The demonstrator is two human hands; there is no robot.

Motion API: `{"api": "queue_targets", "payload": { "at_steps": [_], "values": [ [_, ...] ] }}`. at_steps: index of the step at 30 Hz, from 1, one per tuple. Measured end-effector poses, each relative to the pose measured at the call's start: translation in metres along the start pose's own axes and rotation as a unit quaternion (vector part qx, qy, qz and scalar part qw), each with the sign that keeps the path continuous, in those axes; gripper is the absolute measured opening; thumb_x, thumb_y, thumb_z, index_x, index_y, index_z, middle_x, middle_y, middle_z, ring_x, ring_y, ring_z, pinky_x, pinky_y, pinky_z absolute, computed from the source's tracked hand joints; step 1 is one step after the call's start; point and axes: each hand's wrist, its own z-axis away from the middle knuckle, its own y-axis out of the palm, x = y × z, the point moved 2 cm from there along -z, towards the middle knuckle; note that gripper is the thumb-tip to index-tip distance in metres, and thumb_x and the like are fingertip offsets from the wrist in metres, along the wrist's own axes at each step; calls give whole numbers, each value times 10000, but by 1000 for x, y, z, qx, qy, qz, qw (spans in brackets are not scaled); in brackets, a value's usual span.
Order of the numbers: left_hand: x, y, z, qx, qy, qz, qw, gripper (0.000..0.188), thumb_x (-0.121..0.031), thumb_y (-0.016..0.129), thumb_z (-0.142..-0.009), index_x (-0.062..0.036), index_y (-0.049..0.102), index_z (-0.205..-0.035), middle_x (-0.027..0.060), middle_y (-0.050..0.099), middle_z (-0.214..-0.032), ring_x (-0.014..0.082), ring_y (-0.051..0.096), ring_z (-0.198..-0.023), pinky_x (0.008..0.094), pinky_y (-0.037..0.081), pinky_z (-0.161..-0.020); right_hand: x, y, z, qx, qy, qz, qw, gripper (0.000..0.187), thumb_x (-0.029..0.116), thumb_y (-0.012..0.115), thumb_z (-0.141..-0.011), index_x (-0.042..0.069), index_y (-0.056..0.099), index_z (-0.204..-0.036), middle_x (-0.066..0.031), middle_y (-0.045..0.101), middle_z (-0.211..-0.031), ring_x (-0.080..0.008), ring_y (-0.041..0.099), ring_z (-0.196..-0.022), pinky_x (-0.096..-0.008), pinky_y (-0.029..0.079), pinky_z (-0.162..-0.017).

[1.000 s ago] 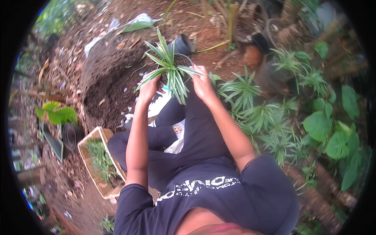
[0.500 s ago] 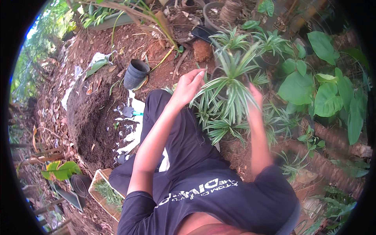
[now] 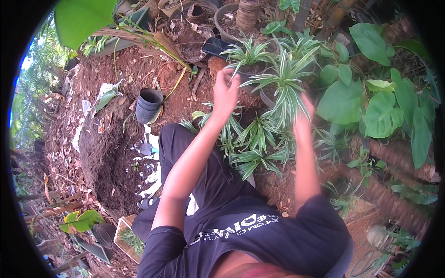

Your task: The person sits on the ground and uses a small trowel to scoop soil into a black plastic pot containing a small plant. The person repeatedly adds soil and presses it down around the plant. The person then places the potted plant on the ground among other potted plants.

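A spider plant (image 3: 286, 82) with green and white striped leaves stands in a dark pot (image 3: 268, 97) in front of me. Beside its right side is my right hand (image 3: 303, 113), partly covered by the hanging leaves, so its grip is hidden. My left hand (image 3: 225, 90) is raised to the left of the pots, fingers bent but apart, close to the leaf tips of another potted spider plant (image 3: 250, 53). Nearer to my legs, several more spider plants (image 3: 259, 132) are grouped together.
A stack of black pots (image 3: 148, 105) stands left of my knee. By a soil mound (image 3: 104, 157) lies a small trowel (image 3: 147, 149). A phone (image 3: 215, 47) rests near the far pots. Broad-leaved plants (image 3: 343, 102) crowd the right. A box of cut leaves (image 3: 125, 236) sits lower left.
My left hand has drawn away from the front spider plant, which now sits farther off, beside the other potted one. My right hand stays at its side. The view has shifted slightly.
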Motion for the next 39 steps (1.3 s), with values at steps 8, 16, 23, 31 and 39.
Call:
{"api": "queue_targets", "payload": {
  "at_steps": [8,16,23,31,39],
  "values": [
    [-2,9,-34,105,-120,46,986,528,-219,613,-1064,-3,396,-1494,73,664,-786,126,616,-580,274,540,-504,-21,-1,-16,-16,13,-5,1000,393,56,543,-1067,-24,565,-1451,4,662,-897,-51,589,-700,-244,501,-591],
    [4,7,-34,60,-136,104,983,626,-175,579,-1063,72,316,-1575,120,684,-748,169,653,-550,292,530,-487,-6,5,-7,-12,31,-7,999,365,32,520,-1068,-59,587,-1415,-44,698,-1026,-85,646,-835,-240,530,-728],
    [-14,-10,-25,22,-159,149,976,483,-127,539,-1057,66,461,-1493,99,666,-694,160,621,-502,297,539,-469,-6,12,-10,-11,15,-4,1000,265,56,527,-1066,-32,664,-1276,14,647,-840,-53,574,-659,-250,494,-581],
    [-13,-42,-12,-35,-150,155,976,489,-158,534,-1076,68,449,-1501,104,659,-681,159,611,-488,287,530,-457,0,43,-20,-12,22,-29,999,239,47,516,-1092,-109,614,-1244,-72,680,-906,-140,691,-695,-307,637,-593],
    [-1,-53,-4,-43,-163,171,971,544,-157,540,-1077,61,385,-1551,109,659,-672,163,611,-486,289,529,-451,-27,44,-42,0,26,-31,999,356,70,576,-1066,-5,566,-1413,-89,714,-1118,-135,699,-854,-302,608,-655]
  ]
}}
